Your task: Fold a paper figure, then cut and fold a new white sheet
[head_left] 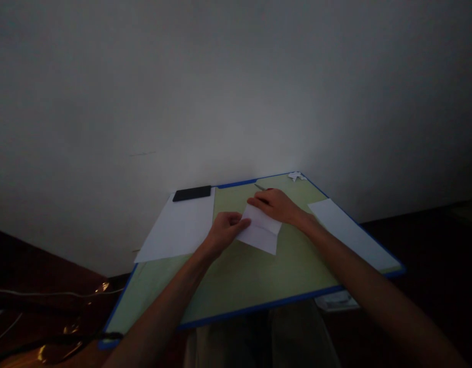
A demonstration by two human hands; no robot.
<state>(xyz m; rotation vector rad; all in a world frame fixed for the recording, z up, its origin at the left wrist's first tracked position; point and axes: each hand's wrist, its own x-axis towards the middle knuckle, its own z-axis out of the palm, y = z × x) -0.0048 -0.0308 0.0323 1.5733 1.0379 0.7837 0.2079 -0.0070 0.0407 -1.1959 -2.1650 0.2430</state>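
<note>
Between my hands is a small piece of white paper (pixel 261 232) with a crease across its middle, held over the light green tabletop (pixel 236 286). My left hand (pixel 226 230) pinches its left edge, thumb on top. At the upper edge, my right hand (pixel 273 204) grips the paper with its fingers closed. Just beyond the right hand, a pair of scissors (pixel 260 187) lies partly hidden, with a metal tip and a bit of red showing.
A large white sheet (pixel 178 225) lies on the left, with a black flat object (pixel 192 193) on its far end. Another white sheet (pixel 351 232) runs along the right edge. White paper scraps (pixel 296 176) sit at the far right corner. The wall (pixel 236 102) stands behind the table.
</note>
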